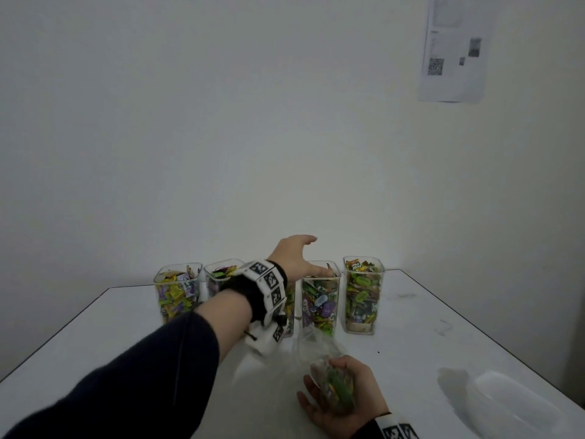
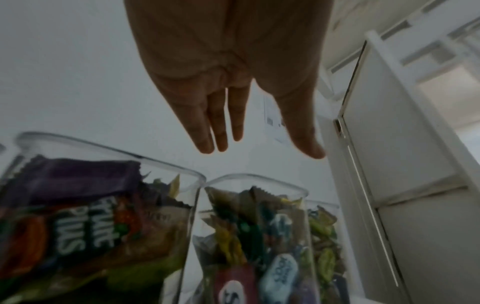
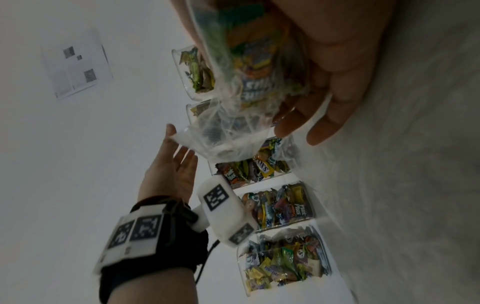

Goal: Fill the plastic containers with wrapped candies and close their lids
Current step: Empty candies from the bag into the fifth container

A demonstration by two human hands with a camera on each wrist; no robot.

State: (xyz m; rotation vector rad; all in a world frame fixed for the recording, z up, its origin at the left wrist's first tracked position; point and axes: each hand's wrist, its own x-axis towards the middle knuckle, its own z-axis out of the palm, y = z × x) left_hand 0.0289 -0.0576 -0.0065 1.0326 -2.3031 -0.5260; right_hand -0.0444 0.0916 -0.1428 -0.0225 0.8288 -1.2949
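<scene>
Cradling candy bag (image 1: 337,383) in right hand (image 1: 343,403), containers (image 1: 321,296) beyond

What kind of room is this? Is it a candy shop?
Probably not a shop: a plain indoor room, with a white table, a bare wall with one printed paper, and candy containers.

Five clear plastic containers (image 1: 363,294) stood in one row, all open-topped and filled with wrapped candies (image 1: 320,307) too many to count. One clear bag (image 1: 335,386) of candies, one white lid (image 1: 512,403), one sheet of paper (image 1: 452,49) on the wall, and two hands, left hand (image 1: 296,258) and right hand (image 1: 343,403), were seen.
</scene>
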